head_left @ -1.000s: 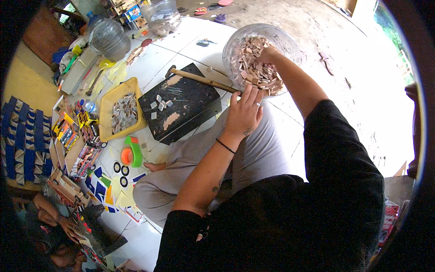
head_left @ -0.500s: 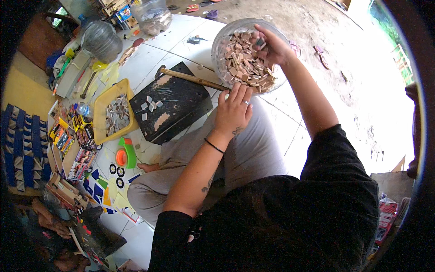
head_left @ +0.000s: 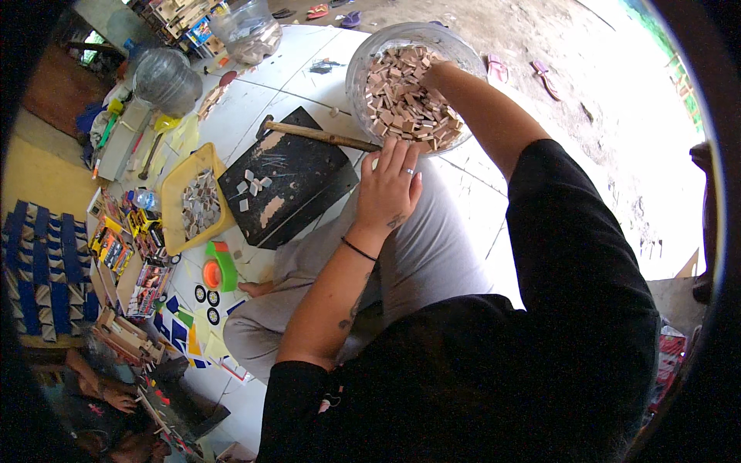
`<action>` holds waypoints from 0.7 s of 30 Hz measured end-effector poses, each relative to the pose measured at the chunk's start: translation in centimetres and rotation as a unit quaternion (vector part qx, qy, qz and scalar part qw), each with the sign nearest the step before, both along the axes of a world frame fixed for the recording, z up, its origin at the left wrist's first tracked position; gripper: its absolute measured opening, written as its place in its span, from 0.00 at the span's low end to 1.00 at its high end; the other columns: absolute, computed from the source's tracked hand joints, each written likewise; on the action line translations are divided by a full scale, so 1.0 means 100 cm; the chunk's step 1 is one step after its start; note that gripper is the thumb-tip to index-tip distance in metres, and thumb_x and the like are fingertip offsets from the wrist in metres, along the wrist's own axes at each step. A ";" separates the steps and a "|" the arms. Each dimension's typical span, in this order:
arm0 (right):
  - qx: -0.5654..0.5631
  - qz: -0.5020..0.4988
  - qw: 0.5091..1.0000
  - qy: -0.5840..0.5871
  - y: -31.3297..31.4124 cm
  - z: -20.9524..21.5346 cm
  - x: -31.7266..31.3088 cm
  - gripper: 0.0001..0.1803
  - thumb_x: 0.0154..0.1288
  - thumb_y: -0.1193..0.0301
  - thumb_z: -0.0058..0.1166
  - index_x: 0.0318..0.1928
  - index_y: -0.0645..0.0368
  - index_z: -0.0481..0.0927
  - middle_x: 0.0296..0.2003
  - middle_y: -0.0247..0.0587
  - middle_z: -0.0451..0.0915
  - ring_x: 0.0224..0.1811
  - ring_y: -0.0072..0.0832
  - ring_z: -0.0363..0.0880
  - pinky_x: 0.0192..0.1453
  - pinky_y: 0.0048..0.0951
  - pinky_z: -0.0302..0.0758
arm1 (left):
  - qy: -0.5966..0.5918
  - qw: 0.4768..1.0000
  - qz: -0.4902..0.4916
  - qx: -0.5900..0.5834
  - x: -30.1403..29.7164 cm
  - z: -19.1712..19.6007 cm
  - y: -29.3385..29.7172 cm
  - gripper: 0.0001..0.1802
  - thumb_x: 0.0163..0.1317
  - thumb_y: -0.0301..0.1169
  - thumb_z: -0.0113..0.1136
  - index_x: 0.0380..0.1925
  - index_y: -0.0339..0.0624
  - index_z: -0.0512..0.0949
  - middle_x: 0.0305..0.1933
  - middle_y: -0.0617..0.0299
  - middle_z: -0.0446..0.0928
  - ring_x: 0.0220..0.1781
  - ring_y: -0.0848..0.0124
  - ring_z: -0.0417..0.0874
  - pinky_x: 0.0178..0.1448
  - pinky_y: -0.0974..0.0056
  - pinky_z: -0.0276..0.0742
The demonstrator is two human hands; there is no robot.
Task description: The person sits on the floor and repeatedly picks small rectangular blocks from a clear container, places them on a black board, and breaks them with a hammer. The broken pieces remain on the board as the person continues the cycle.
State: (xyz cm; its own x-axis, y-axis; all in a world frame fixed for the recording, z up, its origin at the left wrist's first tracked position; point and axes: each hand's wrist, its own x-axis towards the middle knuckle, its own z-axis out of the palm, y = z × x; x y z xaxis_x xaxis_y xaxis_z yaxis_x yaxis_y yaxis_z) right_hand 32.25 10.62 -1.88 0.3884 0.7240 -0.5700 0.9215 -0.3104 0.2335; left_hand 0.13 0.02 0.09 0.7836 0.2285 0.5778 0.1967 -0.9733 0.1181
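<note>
Your right hand (head_left: 436,73) is plunged into the clear plastic bowl (head_left: 363,58) at the top centre of the frame, buried among the small wooden pieces (head_left: 401,100); its fingers are hidden, so whether they are spread or closed on anything cannot be told. Your left hand (head_left: 390,185) lies flat on your knee just below the bowl's rim, fingers loosely together and holding nothing, their tips touching the hammer (head_left: 316,135) handle. That hammer rests across the black work block (head_left: 289,185) left of centre, its handle running right up against the bowl (a poor spot). A nudge from either wrist could, I judge, roll it off the block and scatter the few pieces on it. The yellow tray (head_left: 176,185) of pieces sits just left of the block.
</note>
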 end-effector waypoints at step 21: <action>0.108 -0.033 0.992 -0.051 -0.010 0.008 -0.047 0.24 0.56 0.58 0.58 0.52 0.55 0.80 0.53 0.45 0.78 0.56 0.42 0.76 0.53 0.45 0.76 | -0.002 1.000 0.004 -0.010 0.000 -0.004 0.001 0.25 0.57 0.37 0.54 0.54 0.38 0.70 0.57 0.52 0.68 0.66 0.59 0.63 0.62 0.53 0.58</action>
